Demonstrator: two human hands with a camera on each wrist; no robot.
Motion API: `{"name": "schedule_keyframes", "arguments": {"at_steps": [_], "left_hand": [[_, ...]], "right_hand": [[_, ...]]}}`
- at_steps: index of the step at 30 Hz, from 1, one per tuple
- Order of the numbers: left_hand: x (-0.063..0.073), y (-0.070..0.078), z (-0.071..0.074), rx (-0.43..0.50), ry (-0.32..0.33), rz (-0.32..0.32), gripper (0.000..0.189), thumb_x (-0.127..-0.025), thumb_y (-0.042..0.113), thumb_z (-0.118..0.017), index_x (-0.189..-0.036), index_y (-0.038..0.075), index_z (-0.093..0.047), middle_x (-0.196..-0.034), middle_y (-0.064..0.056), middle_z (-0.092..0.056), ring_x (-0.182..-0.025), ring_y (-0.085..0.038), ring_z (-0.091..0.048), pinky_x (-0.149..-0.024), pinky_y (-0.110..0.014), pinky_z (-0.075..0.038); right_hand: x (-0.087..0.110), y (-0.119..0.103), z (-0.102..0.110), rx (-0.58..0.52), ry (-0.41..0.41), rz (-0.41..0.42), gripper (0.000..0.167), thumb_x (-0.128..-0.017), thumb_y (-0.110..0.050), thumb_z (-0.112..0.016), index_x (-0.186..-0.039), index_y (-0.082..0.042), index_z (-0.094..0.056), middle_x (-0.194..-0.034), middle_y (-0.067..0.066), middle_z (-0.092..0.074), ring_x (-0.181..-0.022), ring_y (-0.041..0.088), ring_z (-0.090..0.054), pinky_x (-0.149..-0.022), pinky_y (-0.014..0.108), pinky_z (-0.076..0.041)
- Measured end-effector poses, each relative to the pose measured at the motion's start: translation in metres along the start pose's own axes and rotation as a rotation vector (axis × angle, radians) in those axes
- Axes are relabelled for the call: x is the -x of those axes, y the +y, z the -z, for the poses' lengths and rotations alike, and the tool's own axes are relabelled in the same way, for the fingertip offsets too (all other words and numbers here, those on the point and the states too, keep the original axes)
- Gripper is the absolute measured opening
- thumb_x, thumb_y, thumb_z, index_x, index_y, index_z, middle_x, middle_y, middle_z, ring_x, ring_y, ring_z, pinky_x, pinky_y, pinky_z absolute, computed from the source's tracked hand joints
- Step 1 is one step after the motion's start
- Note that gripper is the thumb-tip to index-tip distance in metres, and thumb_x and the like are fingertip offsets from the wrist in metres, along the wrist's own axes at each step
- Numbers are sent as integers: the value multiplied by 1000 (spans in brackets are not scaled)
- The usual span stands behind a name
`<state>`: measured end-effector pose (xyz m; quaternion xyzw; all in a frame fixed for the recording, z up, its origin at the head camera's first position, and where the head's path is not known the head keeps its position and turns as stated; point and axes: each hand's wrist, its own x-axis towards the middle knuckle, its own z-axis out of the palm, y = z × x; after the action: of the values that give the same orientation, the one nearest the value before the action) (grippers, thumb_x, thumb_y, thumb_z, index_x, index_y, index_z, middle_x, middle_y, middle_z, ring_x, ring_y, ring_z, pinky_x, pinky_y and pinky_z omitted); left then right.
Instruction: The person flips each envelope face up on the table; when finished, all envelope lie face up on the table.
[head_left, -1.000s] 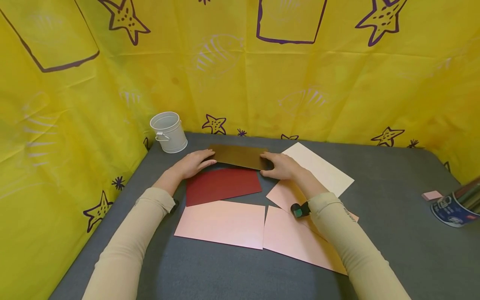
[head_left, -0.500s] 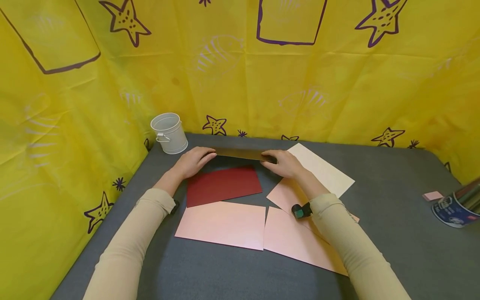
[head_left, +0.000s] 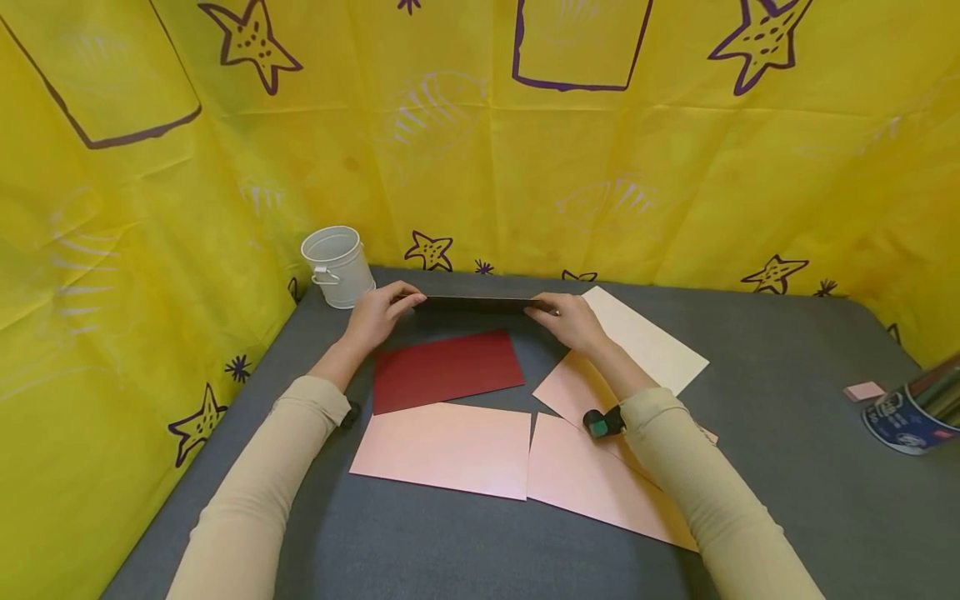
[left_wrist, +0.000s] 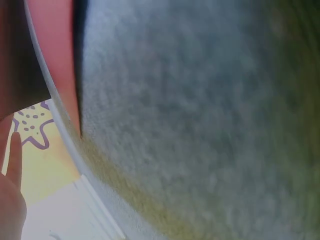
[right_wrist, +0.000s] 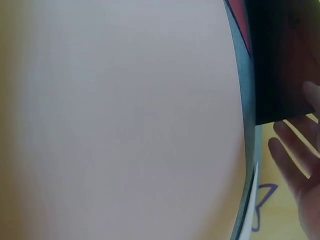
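Note:
Both hands hold a thin dark brown sheet (head_left: 477, 304) by its two short ends, raised toward the back of the table and seen almost edge-on in the head view. My left hand (head_left: 381, 315) pinches the left end between thumb and fingers. At the other end, the right hand (head_left: 567, 322) does the same. The right wrist view shows the sheet's dark face (right_wrist: 277, 65) with fingers (right_wrist: 292, 162) behind its lower edge. Below the sheet lies a red sheet (head_left: 450, 371), which overlaps a pink sheet (head_left: 450, 450) in front of it.
More pink sheets (head_left: 592, 483) lie under the right forearm, with a cream sheet (head_left: 645, 337) behind them. A white metal bucket (head_left: 341, 271) stands at the back left. A blue tin (head_left: 907, 423) of rods and a small pink block (head_left: 865, 391) are far right. Yellow cloth (head_left: 480, 167) encloses the table.
The brown sheet has been tilted up from showing its broad upper face to nearly edge-on, its near edge raised. Both hands rose slightly with it. The other sheets stayed put.

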<state>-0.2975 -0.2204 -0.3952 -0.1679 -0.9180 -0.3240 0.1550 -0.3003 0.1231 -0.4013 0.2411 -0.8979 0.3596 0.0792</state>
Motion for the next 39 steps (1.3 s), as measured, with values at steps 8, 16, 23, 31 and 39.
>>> {"name": "schedule_keyframes", "arguments": {"at_steps": [8, 16, 23, 31, 39], "left_hand": [[-3, 2, -3, 138, 147, 38, 26, -89, 29, -71, -87, 3, -69, -67, -8, -58, -64, -20, -47, -56, -28, -35], [-1, 2, -4, 210, 33, 112, 25, -90, 28, -71, -90, 4, -66, -82, -10, -66, -78, -23, -62, -65, -27, -45], [2, -4, -3, 142, -73, 154, 21, -91, 19, -71, -99, 0, -68, -97, -17, -70, -90, -30, -66, -75, -38, -51], [2, -8, -2, 110, -139, 203, 26, -92, 8, -67, -112, -6, -61, -104, -23, -68, -98, -36, -65, -88, -46, -50], [-1, -9, -1, 212, -75, 303, 46, -93, 5, -64, -135, -6, -48, -114, -28, -63, -107, -40, -62, -91, -47, -49]], "right_hand": [[0, 2, -2, -28, 93, -22, 11, -91, -21, -71, -91, -10, -71, -89, 6, -72, -88, 24, -66, -71, 38, -49], [-1, 2, -2, -105, 75, -65, 14, -92, -21, -70, -90, -7, -71, -86, 6, -71, -86, 23, -65, -70, 34, -49], [-2, 4, -3, -131, -16, -160, 14, -91, -20, -71, -95, -6, -73, -86, 8, -72, -72, 20, -66, -67, 29, -51], [-5, 4, -3, -85, -83, -215, 12, -91, -18, -71, -92, -6, -71, -84, 8, -71, -70, 19, -64, -63, 29, -50], [-11, -3, -12, -254, -72, -328, 22, -91, -15, -70, -104, 2, -65, -94, 16, -70, -75, 19, -69, -72, 29, -57]]}}
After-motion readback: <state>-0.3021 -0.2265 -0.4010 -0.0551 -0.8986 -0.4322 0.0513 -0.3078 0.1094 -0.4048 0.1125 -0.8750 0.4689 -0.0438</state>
